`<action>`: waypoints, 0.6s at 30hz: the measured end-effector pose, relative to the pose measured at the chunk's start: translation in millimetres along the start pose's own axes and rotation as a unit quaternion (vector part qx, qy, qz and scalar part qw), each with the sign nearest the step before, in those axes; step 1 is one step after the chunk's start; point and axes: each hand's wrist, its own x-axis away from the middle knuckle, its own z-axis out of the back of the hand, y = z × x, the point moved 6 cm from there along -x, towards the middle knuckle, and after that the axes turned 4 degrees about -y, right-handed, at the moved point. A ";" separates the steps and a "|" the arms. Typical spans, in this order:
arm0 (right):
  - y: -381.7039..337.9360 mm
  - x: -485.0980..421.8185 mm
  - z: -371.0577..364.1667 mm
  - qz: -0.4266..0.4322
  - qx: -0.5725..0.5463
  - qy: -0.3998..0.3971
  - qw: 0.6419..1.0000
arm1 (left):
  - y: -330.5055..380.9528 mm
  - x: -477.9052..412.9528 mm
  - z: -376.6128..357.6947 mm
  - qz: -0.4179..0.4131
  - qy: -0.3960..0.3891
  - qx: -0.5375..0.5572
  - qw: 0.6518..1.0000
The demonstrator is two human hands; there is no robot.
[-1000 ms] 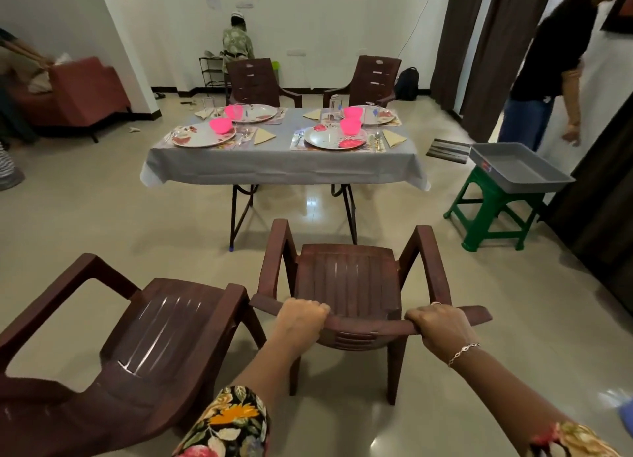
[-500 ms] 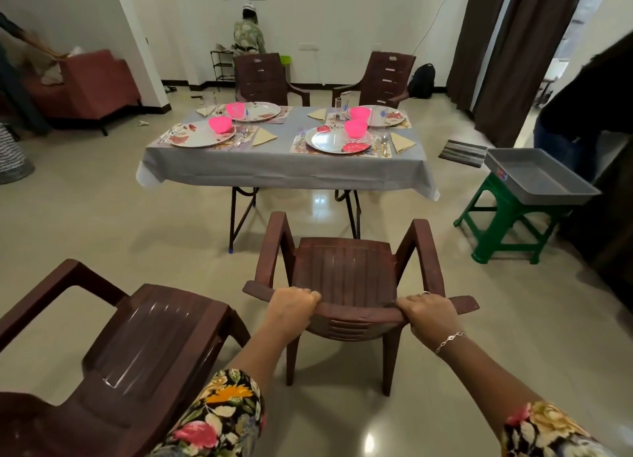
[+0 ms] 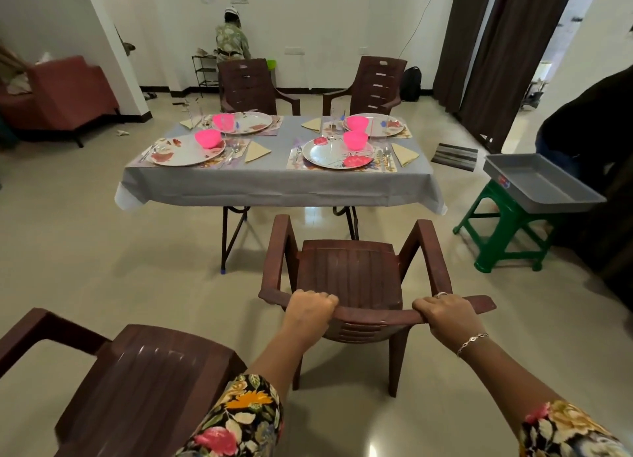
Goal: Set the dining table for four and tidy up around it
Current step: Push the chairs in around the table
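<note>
A brown plastic armchair (image 3: 349,271) stands in front of me, facing the dining table (image 3: 274,182). My left hand (image 3: 310,307) and my right hand (image 3: 445,314) both grip the top edge of its backrest. The table wears a grey cloth and carries plates (image 3: 337,152), pink bowls (image 3: 208,138), folded napkins (image 3: 257,151), glasses and cutlery. A short gap of floor separates the chair from the table's near edge. Two more brown chairs (image 3: 248,85) stand at the table's far side.
Another brown armchair (image 3: 144,388) sits close at my lower left. A green stool (image 3: 507,230) with a grey tray (image 3: 541,182) stands at the right, beside a person in dark clothes (image 3: 589,121). A red sofa (image 3: 61,93) is far left; another person (image 3: 231,42) stands by the back wall.
The chair and I have moved closer to the table, which now looks larger. Both hands keep their grip on the backrest. The person at right has shifted toward the frame edge.
</note>
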 end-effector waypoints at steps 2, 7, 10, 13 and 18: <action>2.1 -11.1 -3.6 0.004 0.003 0.007 1.000 | -9.4 -9.7 0.4 -0.004 -0.001 0.003 1.000; 10.8 -34.0 -13.6 -0.003 0.011 0.007 1.000 | -23.8 -31.5 3.3 -0.026 -0.005 0.002 1.000; 13.8 -44.6 -16.0 -0.008 0.012 0.008 1.000 | -30.2 -41.9 4.7 -0.037 -0.008 0.006 0.999; 16.9 -54.3 -19.6 -0.015 0.009 0.009 1.000 | -37.8 -50.7 5.4 -0.041 -0.005 0.006 0.999; 24.5 -70.4 -27.6 -0.029 0.011 0.010 0.999 | -48.2 -67.4 6.7 -0.038 -0.007 0.008 0.999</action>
